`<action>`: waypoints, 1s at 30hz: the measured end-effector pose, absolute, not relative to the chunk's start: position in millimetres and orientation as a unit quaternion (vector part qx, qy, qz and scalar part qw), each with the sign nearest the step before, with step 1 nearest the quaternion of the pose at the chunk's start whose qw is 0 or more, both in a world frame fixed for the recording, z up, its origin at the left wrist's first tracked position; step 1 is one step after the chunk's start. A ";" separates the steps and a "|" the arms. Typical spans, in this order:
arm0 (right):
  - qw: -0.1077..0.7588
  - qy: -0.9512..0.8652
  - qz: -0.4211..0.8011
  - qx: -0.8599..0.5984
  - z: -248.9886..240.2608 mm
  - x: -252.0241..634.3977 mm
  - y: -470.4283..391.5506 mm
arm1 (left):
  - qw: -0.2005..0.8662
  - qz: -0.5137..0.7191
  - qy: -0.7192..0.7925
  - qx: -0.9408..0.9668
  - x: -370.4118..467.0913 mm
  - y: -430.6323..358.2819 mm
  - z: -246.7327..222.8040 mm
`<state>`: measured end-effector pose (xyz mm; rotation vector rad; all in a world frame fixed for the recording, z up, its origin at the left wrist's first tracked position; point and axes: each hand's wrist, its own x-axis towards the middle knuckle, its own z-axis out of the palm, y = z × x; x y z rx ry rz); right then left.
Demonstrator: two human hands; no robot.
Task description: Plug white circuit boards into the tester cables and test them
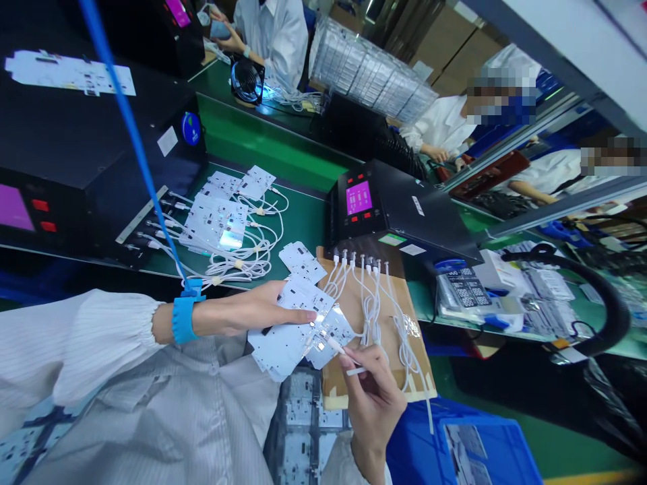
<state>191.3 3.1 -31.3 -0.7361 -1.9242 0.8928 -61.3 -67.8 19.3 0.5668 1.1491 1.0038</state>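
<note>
My left hand (267, 306) is closed round several white circuit boards (283, 347), its thumb pressed on the top one. Between the thumb and fingers of my right hand (374, 391) is a white cable plug (334, 345), held at the edge of these boards; whether it sits in a socket I cannot tell. Beyond my hands, white cables (371, 296) run from the front of a black test box (399, 209) down over a brown cardboard sheet (348, 391). One more white board (302, 261) lies just past my left hand.
At left, a large black box (91, 141) has cables leading to white boards (215, 219) on the green bench. A blue bin (490, 431) stands low at right. A blue cord (134, 135) stretches from my wrist strap (185, 316). Co-workers (275, 37) sit across the bench.
</note>
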 end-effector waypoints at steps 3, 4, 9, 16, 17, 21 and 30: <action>0.456 -0.749 0.359 -0.320 -33.1 189.6 1.5 | 0.680 0.460 0.509 0.259 -59.2 -66.2 13.6; 0.463 -0.743 0.358 -0.326 -33.8 189.3 1.1 | 0.679 0.463 0.506 0.261 -58.6 -65.5 12.3; 0.466 -0.735 0.373 -0.321 -37.9 189.9 0.7 | 0.687 0.455 0.506 0.255 -56.5 -62.6 13.0; 0.432 -0.756 0.379 -0.313 -32.2 194.4 1.1 | 0.685 0.441 0.521 0.257 -54.7 -62.5 24.1; 0.419 -0.763 0.383 -0.310 -30.7 195.0 1.4 | 0.683 0.436 0.526 0.257 -54.8 -62.8 24.1; 0.394 -0.776 0.388 -0.303 -28.3 197.3 2.0 | 0.675 0.430 0.538 0.265 -53.4 -64.3 18.6; 0.391 -0.746 0.418 -0.341 -33.2 199.7 -1.8 | 0.679 0.443 0.524 0.262 -41.1 -64.0 18.2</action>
